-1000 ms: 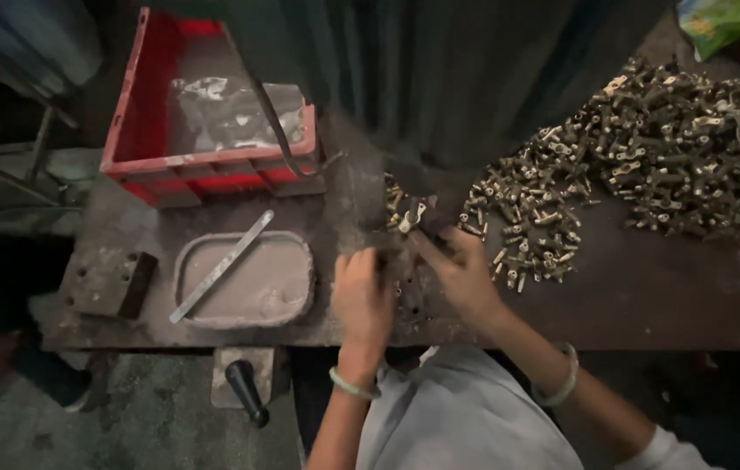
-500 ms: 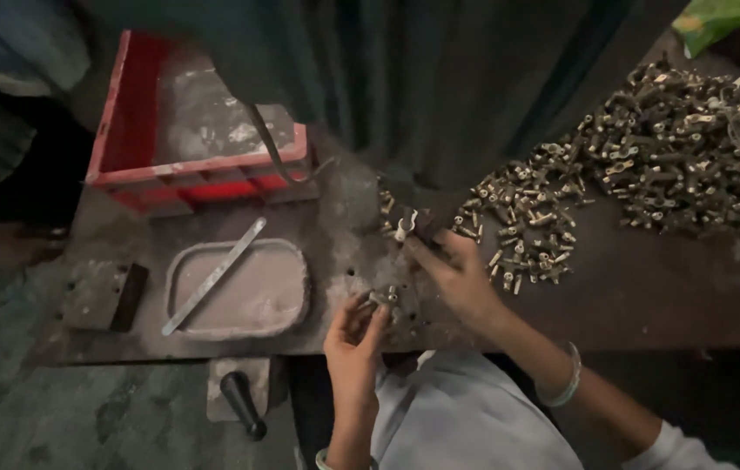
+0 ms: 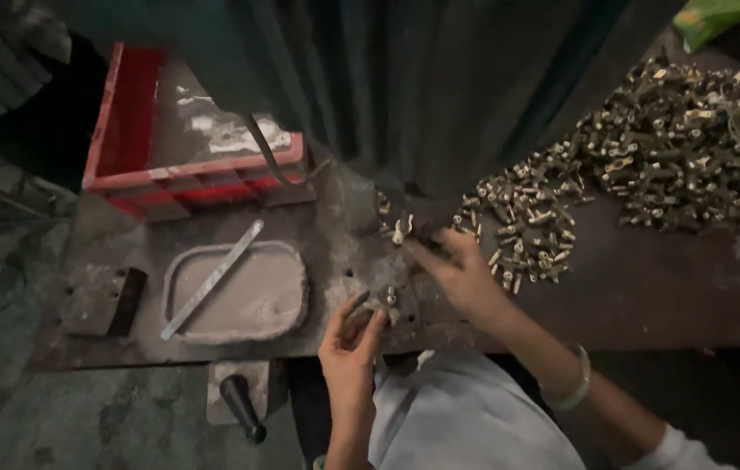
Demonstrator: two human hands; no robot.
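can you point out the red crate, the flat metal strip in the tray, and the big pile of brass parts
red crate (image 3: 200,178), head view, on its front wall
flat metal strip (image 3: 211,279), head view, at the middle of its length
pile of brass parts (image 3: 683,157), head view, in the thick of the heap

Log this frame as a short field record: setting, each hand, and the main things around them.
setting: dark metal workbench, seen from above
left hand: fingertips at a small brass part near the bench's front edge
right hand: reaching toward loose brass parts
pile: brass fittings, right
tray: shallow grey tray with a flat metal strip across it
crate: red crate, rear left
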